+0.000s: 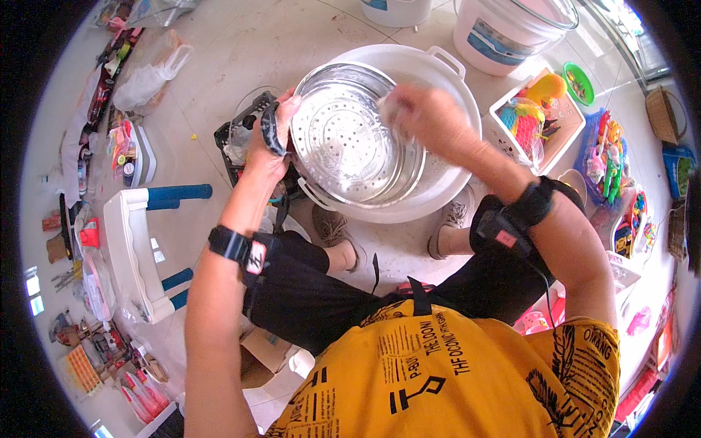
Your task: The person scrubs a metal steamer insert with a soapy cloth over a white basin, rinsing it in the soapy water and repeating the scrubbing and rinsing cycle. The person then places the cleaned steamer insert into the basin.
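Note:
Before me a round stainless-steel steamer pan (342,131) with a perforated base is tilted over a large white plastic tub (449,131). Its wet-looking inner surface catches bright light. My left hand (274,134), with a dark strap around it, grips the pan's left rim. On the opposite side, my right hand (430,117) is blurred, its fingers closed at the pan's inner right wall. A pale wad (390,112) shows at those fingers; the blur hides what it is exactly.
White buckets (506,38) stand beyond the tub. At right are a white basket of toys (569,131), a green bowl (578,82) and a blue basket of toys (602,159). A black crate (224,137) sits left of the tub, and a white-and-blue stool (128,246) lies farther left.

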A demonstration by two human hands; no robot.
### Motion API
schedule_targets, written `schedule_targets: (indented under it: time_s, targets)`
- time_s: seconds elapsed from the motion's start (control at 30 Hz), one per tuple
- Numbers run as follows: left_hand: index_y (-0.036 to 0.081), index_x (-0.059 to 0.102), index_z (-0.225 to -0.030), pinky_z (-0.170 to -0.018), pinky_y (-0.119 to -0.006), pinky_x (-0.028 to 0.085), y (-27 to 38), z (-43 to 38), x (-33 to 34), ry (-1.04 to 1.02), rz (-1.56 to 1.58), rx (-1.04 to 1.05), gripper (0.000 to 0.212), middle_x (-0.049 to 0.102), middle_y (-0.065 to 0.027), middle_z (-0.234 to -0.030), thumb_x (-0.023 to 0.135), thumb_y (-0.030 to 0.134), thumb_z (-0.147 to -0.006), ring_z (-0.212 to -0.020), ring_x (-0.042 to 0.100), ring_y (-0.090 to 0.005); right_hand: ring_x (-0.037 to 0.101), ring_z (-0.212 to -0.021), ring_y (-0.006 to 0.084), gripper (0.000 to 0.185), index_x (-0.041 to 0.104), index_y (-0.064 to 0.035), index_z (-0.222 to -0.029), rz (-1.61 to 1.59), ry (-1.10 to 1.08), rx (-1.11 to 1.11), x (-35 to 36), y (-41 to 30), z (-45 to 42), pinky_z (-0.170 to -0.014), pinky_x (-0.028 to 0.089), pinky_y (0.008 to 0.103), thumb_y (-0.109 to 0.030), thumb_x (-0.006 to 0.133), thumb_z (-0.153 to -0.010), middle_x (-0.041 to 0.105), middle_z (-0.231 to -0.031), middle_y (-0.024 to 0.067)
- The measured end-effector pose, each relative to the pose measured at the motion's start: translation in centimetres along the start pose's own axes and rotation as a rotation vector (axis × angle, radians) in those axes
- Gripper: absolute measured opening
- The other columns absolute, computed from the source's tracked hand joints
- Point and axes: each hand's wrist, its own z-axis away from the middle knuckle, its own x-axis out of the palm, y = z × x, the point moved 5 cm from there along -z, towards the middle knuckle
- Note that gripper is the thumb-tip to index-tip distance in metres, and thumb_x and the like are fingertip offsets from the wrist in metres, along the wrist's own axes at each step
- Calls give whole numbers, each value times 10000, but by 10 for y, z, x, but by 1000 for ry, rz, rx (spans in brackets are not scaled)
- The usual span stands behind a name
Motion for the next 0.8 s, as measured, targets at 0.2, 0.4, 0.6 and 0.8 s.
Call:
schedule_targets:
  time_s: [0.2,0.4,0.6,0.8]
  targets:
    - [67,600,-1044,-768,-285,491,-61,-42,6,-18,66,-63,346,606,-21,-957,702,310,-820,-870,586,-136,592,-740,100,204,624,1,-1043,-654,429,54,-78,6,-5,-626,491,225,-140,567,-908,648,-875,45]
    - [48,519,-1189,-831,-315,485,-133,-74,17,-26,174,-175,484,596,-62,-1069,697,319,-831,-958,582,-158,594,-822,105,244,610,-5,-1102,-786,378,28,-88,-3,7,-707,496,241,-137,578,-900,636,-937,54]
    - [-7,639,-1026,-797,-364,484,-155,-84,-38,95,-863,220,524,682,-174,-919,529,490,-904,-903,654,-311,567,-708,87,159,586,30,-995,-986,336,110,-106,-35,14,-644,461,217,-51,561,-860,615,-825,44]
    - [-15,648,-966,-719,-358,494,-188,-98,-51,101,-797,126,551,683,-142,-845,548,520,-882,-808,662,-260,559,-722,82,160,582,29,-997,-790,289,200,-103,-38,2,-665,465,219,-59,563,-865,611,-837,42]
